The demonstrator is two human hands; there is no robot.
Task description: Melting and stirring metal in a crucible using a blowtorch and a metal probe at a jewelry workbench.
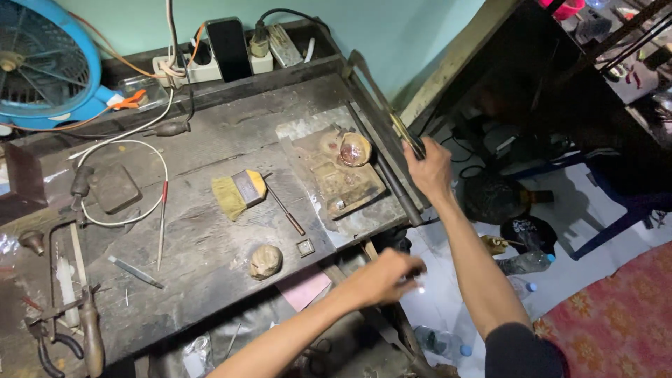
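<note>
My right hand [428, 170] is raised at the right edge of the dark wooden workbench [203, 231], shut on a thin dark tool with a yellowish handle [406, 134]. Lower down, my left hand [388, 275] reaches past the bench's front right corner with its fingers curled around something small and bright; I cannot make out what it is. On the bench near my hands lie a scorched block [341, 183] with a round brownish lump [355, 149] on it.
A small brush [239, 193], a thin rod [285, 212], a round stone-like ball [266, 261], pliers [77, 325] and a file [136, 272] lie on the bench. A blue fan [42, 63] and power strips [224, 59] stand at the back. Plastic bottles [525, 263] lie on the floor.
</note>
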